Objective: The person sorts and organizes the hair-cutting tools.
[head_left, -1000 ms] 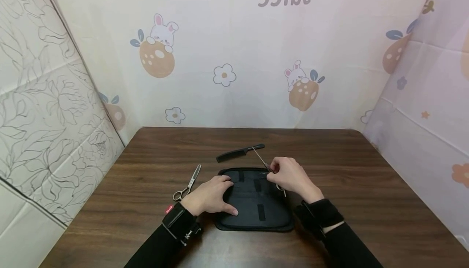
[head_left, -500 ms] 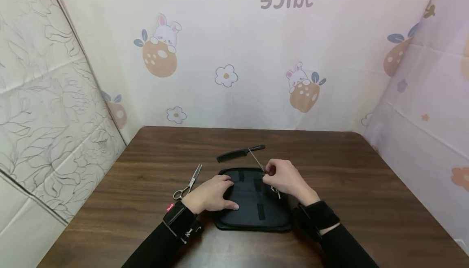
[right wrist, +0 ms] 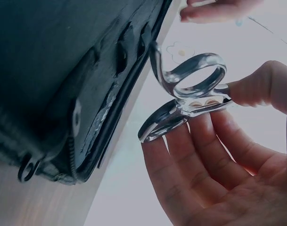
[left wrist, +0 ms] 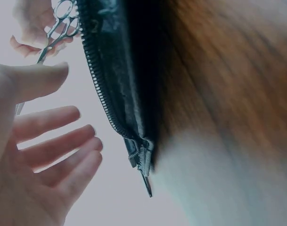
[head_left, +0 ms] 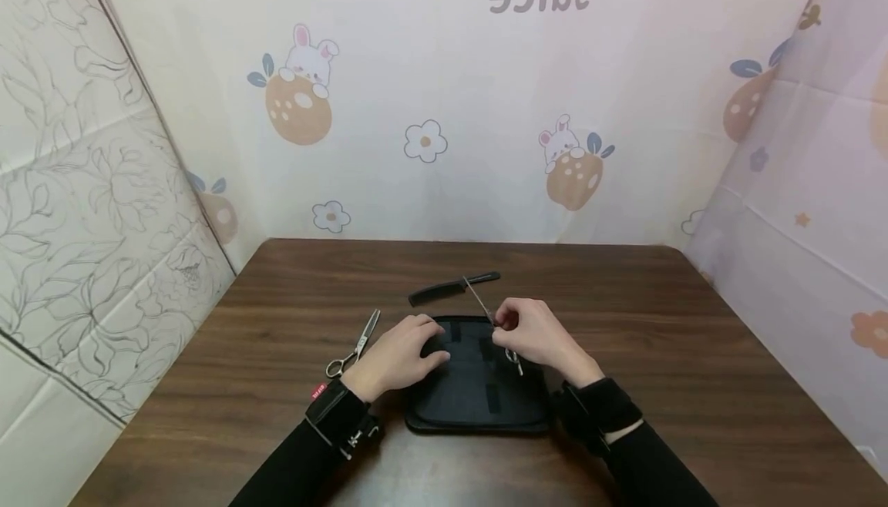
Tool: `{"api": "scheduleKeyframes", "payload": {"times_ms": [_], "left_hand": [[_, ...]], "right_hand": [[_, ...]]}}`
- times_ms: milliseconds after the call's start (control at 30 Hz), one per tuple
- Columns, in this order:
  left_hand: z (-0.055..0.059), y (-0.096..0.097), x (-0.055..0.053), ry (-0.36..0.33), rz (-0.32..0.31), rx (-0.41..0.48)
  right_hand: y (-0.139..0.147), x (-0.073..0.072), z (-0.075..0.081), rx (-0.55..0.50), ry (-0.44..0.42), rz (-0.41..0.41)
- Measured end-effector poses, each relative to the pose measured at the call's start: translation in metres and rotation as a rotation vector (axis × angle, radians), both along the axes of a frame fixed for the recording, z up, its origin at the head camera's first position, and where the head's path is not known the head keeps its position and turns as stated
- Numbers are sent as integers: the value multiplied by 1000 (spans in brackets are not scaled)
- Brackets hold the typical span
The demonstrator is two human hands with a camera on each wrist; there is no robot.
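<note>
A black zip case (head_left: pixel 479 413) lies on the wooden table, its inner side with elastic loops facing up. My right hand (head_left: pixel 541 337) pinches a pair of silver scissors (right wrist: pixel 200 77) between thumb and fingers, above the right part of the case. The scissors' blades point away, toward the comb, and their finger rings hang below the hand. My left hand (head_left: pixel 397 360) is over the case's left edge, its thumb apart from the fingers. In the left wrist view, its fingers (left wrist: pixel 58 160) are extended beside the zip edge and hold nothing.
Left of the left hand lies a second pair of scissors (head_left: pixel 361 345) on the table (head_left: pixel 277 407). A black comb (head_left: pixel 437 293) rests behind the case. Patterned cloth (head_left: pixel 423 68) hangs behind the table and at both sides.
My right hand has shifted left over the case with the scissors. The left thumb has moved up from the case's middle, closer to the fingers. Comb and second scissors have stayed put.
</note>
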State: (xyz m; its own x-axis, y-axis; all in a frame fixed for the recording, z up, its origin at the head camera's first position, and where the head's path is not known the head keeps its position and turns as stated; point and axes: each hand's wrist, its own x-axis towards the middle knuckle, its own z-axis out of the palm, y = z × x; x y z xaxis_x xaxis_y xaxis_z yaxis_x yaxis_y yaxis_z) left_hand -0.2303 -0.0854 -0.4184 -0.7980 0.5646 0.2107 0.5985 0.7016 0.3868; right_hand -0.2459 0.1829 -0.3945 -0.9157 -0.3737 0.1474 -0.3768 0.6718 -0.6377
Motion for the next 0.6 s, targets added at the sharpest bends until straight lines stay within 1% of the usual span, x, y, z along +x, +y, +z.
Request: {"api": "scheduleKeyframes", "payload": {"times_ms": [100,167,233,333,400,467,533,600], "left_hand": [[2,3,-1,82,-9,79],[4,6,-2,93,-6,131],[6,10,-3,63,-11,192],[9,15,-4,-33,-18,287],[11,19,-5,-116,-23,370],[15,22,-5,-167,-20,449],[17,26,-5,-176,-18,515],[19,30,-5,-153,-15,553]], "right_hand": [[-3,1,1,-12,2,11],[-4,1,1,-20,6,17],[-5,1,2,-28,11,12],[-5,2,3,-42,10,9],[-5,3,3,-53,7,11],[-6,4,4,-67,7,18],[-7,5,5,-85,10,24],[-7,5,6,-106,13,32]]}}
